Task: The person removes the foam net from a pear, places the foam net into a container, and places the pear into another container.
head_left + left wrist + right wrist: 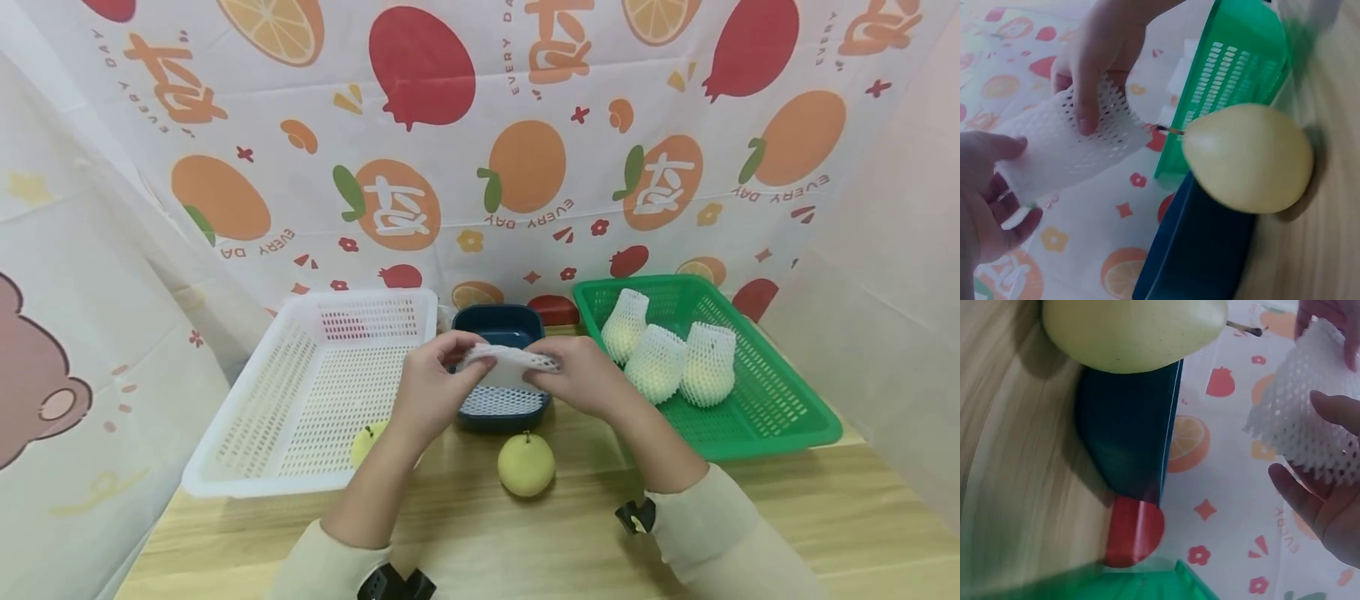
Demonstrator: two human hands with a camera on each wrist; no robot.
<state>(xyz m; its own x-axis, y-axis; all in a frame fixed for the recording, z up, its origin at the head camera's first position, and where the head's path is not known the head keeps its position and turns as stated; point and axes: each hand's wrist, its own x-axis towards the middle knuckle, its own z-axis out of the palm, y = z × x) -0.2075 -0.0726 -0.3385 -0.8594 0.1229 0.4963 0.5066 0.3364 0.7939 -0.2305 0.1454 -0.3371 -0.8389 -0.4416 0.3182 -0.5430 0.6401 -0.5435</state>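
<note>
A white foam net sleeve (506,365) is stretched between the two hands above the dark blue basket (501,423). The left hand (435,383) pinches one end of it, thumb on the near side. At the opposite end the right hand (581,375) grips the mesh between thumb and fingers, its thumb (1335,412) pressed on the net in the right wrist view. The sleeve looks flattened, with no fruit visible in it. A bare yellow-green pear (527,467) stands stem up on the table below the hands. More white netting (502,402) lies in the blue basket.
To the left is a white basket (247,392), with another pear (365,442) in its near corner, partly behind the left forearm. A green basket (780,433) on the right holds three net-wrapped pears (708,367). Behind everything hangs a fruit-print cloth (450,192).
</note>
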